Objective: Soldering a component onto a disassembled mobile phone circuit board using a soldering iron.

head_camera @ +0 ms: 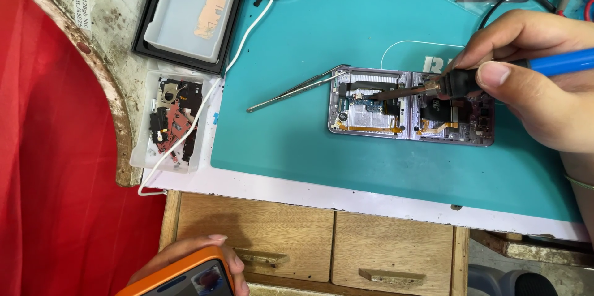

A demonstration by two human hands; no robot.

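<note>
The blue mat [371,42] covers my surface. The open phone [411,107] lies in the middle of it, tweezers [294,90] just beside. My right hand [538,85] fingers are closed tight on the iron [445,84], tip on the phone. My left hand [185,256] grips an orange phone [179,278].

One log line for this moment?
right hand: iron tip on open phone | left hand: orange phone | tweezers on mat
</note>
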